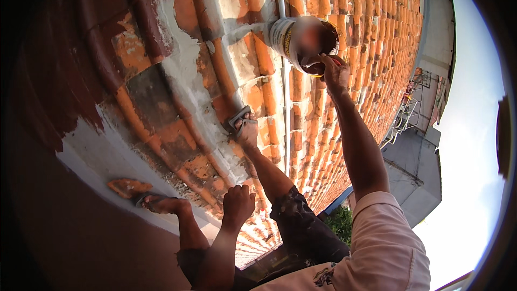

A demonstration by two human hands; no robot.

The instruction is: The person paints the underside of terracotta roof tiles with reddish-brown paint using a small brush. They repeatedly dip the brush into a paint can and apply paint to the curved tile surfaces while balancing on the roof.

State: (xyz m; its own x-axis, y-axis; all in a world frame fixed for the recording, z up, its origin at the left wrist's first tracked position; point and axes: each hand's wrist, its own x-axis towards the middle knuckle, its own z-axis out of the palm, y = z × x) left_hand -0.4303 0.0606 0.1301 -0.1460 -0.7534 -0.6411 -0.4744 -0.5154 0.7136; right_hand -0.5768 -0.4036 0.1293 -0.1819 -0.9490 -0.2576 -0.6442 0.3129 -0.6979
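Note:
My right hand [335,73] is stretched out to the rim of a paint bucket [283,36] with a white, yellow and dark label. Its fingers are closed at the near edge of the opening, with a bit of red showing by them; what they grip is mostly hidden. Dark reddish-brown paint [329,36] coats the inside of the bucket, and a blurred patch covers part of it. Nearer to me, my left hand [238,205] is curled into a fist above the roof tiles, between my legs, with nothing seen sticking out of it.
Orange clay roof tiles [226,70] slope around me, with grey mortar patches [180,56]. Dark red paint covers the tiles [97,32] at the upper left. A pale pipe [286,108] runs past the bucket. My sandalled feet [246,129] stand on the roof; buildings [414,178] lie beyond its right edge.

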